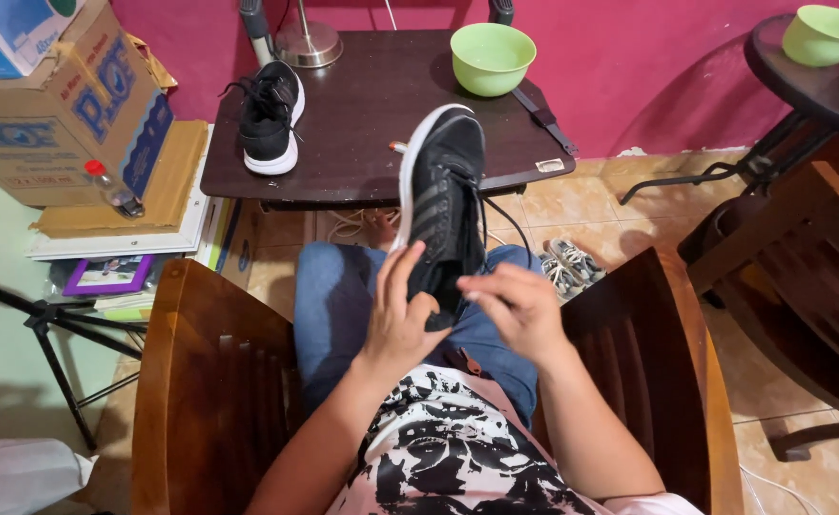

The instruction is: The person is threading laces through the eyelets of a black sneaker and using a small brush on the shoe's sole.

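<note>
Magenta wall and tan floor tiles frame a dark low table [362,124]. On it, a second black sneaker [269,119] sits at the left edge, a green bowl [492,57] near the back right corner, and a lamp base [309,43] at the back edge. Cardboard boxes [52,105] are stacked to the left, a clear bottle [109,186] lying against them. Another green bowl [825,33] rests on a round side table [820,91] at far right. A pair of grey shoes [572,267] lies on the floor beyond the person's knee.

The person sits in a wooden chair [205,381], legs in blue jeans [338,305]. The black sneaker with white sole [441,195] is held above the lap, in front of the table's near edge, toe pointing up and away, white sole edge turned left. Pale side stripes show on its upper, and a dark lace [496,224] hangs loose from its right side.

The left hand [400,319] grips the heel end, fingers wrapped along the sole side. The right hand [515,305] is at the shoe's opening with fingers curled; whether it pinches the lace or the tongue cannot be told.

Judgement: the lacing is being worked. Done well, the left hand should keep the heel braced firmly so the shoe does not twist, while the right draws the lace evenly, without snagging.
</note>
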